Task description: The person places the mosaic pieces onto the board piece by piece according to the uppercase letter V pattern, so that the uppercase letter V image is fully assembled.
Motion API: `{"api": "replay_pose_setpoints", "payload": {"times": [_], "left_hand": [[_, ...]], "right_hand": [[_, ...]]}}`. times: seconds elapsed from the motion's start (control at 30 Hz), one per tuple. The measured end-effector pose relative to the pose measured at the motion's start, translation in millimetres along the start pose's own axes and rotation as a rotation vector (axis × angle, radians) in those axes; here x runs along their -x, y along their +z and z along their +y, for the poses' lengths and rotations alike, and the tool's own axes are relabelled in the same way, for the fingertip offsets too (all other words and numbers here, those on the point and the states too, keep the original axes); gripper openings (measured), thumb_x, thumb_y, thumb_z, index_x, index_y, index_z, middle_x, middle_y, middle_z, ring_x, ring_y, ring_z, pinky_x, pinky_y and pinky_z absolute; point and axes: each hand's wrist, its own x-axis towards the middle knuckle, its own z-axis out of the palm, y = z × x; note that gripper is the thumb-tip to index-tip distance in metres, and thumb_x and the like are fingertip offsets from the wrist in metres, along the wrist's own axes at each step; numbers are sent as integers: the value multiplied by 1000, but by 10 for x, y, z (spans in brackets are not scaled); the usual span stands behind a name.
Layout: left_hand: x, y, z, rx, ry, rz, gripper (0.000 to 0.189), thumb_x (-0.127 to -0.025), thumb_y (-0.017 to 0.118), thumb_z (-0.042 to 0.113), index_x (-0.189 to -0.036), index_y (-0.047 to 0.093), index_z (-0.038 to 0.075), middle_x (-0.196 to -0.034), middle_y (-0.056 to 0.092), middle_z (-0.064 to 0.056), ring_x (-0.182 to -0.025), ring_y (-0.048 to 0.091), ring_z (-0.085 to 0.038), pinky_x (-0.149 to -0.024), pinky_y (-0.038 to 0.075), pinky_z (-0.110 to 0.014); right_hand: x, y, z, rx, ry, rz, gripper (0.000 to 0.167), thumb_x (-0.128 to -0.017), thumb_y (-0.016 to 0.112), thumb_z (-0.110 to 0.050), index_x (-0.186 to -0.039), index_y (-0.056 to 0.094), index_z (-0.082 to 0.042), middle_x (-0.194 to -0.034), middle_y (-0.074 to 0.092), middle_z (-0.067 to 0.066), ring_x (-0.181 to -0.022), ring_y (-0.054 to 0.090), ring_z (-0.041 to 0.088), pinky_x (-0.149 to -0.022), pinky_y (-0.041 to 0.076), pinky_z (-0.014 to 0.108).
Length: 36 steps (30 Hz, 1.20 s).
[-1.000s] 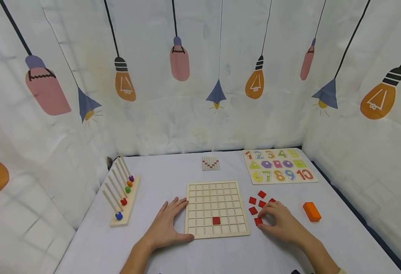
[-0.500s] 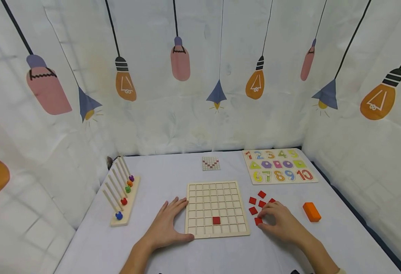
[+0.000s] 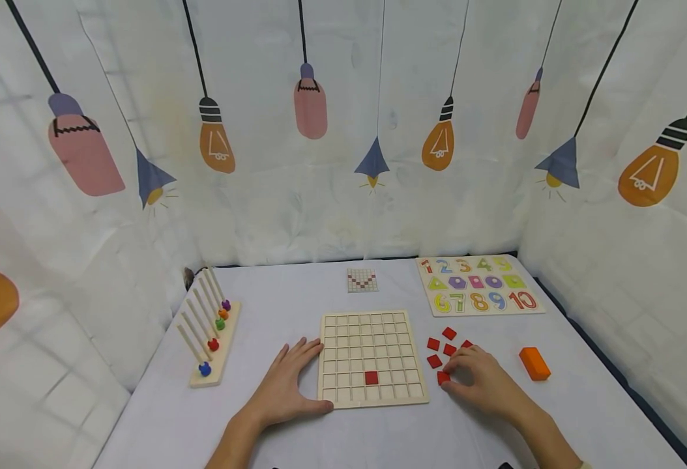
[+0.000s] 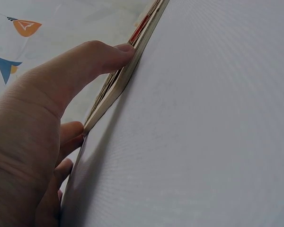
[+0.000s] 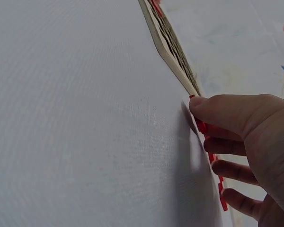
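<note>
A wooden grid board (image 3: 373, 345) lies in the middle of the table, with a single red square tile (image 3: 371, 378) in one of its lower cells. My left hand (image 3: 287, 384) rests against the board's left side, thumb at the near-left corner and fingers relaxed along the edge. Right of the board are several loose red square tiles (image 3: 433, 343). Over them, my right hand (image 3: 481, 381) pinches one red tile (image 3: 443, 378) between thumb and index finger. In the right wrist view, the thumb covers part of this tile (image 5: 201, 126); the other fingers hang loosely curled.
A small pattern card (image 3: 362, 280) lies behind the board. The number-and-shape puzzle (image 3: 481, 284) is at the back right, with an orange block (image 3: 534, 363) nearer. On the left stands a peg rack (image 3: 217, 345) with coloured beads. Printed curtains (image 3: 320, 215) enclose the table.
Both hands stay nearly in place. The red tile at my right fingertips appears slightly more tilted than before, while the board stays put.
</note>
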Motion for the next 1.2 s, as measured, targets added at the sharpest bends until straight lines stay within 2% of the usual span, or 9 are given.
{"api": "replay_pose_setpoints", "payload": {"times": [0.1,0.2,0.4,0.63,1.0,1.2], "left_hand": [[0,-3,7,3,2,0,126,-66,88,86,-169,49,26,-177,45,9,-173,28,-25,-143,13,-61],[-2,-9,15,7,5,-1,126,-66,88,85,-169,49,25,-177,45,9,-173,27,-26,-143,12,-61],[-6,-10,18,4,9,1,125,-66,88,84,-169,49,25,-177,45,9,-173,28,-26,-143,12,-61],[-10,7,-2,7,20,6,127,-66,88,85,-170,48,25,-177,45,9,-173,27,-25,-143,12,-60],[-5,-3,3,7,13,1,126,-67,88,85,-170,49,24,-177,45,8,-173,28,-26,-143,12,-61],[5,-20,14,19,12,3,125,-67,89,83,-169,49,23,-177,45,7,-173,28,-27,-143,12,-62]], "right_hand": [[-11,-11,-17,-19,12,12,22,-90,94,-36,-104,79,-43,-113,72,-23,-122,63,16,-118,53,64],[-35,-15,-42,-21,4,29,22,-90,95,-34,-105,80,-41,-113,73,-22,-124,64,17,-120,52,66],[-116,-4,-107,1,-23,43,24,-89,95,-32,-106,80,-41,-107,70,-26,-113,62,5,-109,61,48],[-213,4,-204,-32,-86,68,25,-90,95,-33,-107,79,-40,-105,70,-26,-106,63,11,-95,62,35],[-349,124,-395,-94,-125,53,20,-92,93,-34,-107,81,-37,-111,70,-21,-108,63,14,-96,60,34],[-429,199,-539,-104,-146,45,18,-94,92,-39,-108,80,-38,-115,71,-24,-114,62,8,-98,60,35]]}}
